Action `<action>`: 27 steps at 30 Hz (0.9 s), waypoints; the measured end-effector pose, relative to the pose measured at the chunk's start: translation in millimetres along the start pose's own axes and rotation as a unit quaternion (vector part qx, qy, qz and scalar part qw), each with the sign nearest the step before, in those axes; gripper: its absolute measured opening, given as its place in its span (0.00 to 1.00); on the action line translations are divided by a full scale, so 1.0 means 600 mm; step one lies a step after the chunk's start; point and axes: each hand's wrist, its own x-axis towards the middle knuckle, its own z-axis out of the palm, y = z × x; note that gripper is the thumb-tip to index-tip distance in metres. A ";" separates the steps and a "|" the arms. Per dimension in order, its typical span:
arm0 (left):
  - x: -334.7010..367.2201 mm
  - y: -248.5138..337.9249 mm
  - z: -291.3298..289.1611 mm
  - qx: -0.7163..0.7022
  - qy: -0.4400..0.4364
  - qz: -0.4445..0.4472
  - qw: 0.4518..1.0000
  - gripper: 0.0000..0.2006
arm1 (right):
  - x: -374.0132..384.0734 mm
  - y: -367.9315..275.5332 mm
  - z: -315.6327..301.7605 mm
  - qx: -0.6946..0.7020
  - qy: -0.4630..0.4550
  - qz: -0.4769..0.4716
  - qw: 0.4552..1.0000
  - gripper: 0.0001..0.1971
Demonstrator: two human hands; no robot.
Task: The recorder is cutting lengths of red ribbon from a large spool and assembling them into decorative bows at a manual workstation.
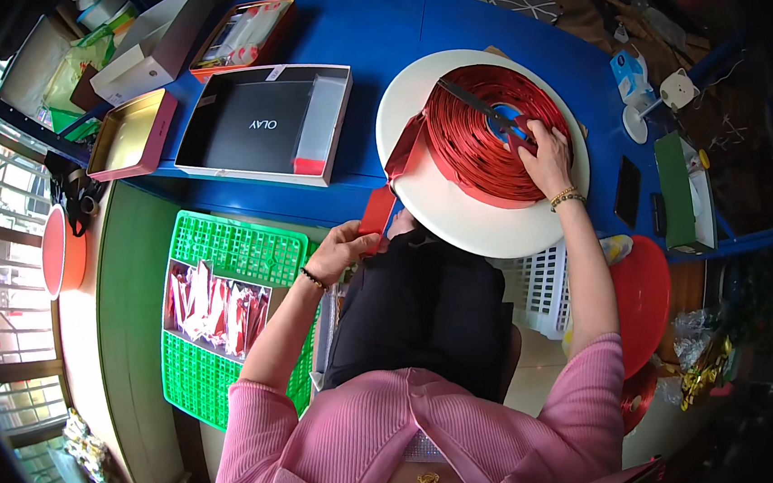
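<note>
A large coil of shiny red ribbon (461, 154) lies on a round white disc (429, 206) at the table's front edge. From the coil a strip runs down to the left, where my left hand (344, 249) pinches its red end piece (377, 213) above my lap. My right hand (545, 158) is closed around the red handles of a pair of scissors (485, 109). Their dark blades point to the far left, over the coil. Whether the blades touch the ribbon, I cannot tell.
On the blue table (369, 25) stand a shallow box with a black insert (250, 116), a pink-edged box lid (131, 139) and a white box (154, 51). A green crate (198, 365) at left bears a tray of red-and-white packets (215, 309). A phone (627, 191) lies right.
</note>
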 end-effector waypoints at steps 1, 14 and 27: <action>-0.001 -0.005 -0.006 -0.010 -0.009 -0.019 1.000 0.17 | 0.000 0.000 0.001 -0.009 0.012 -0.006 1.000 0.20; -0.092 -0.073 -0.093 -0.072 -0.074 -0.045 0.994 0.28 | -0.001 0.003 0.003 -0.033 -0.025 0.028 0.999 0.19; -0.182 -0.111 -0.137 0.025 -0.053 -0.051 0.997 0.07 | -0.006 -0.016 -0.009 -0.010 0.025 0.025 0.999 0.19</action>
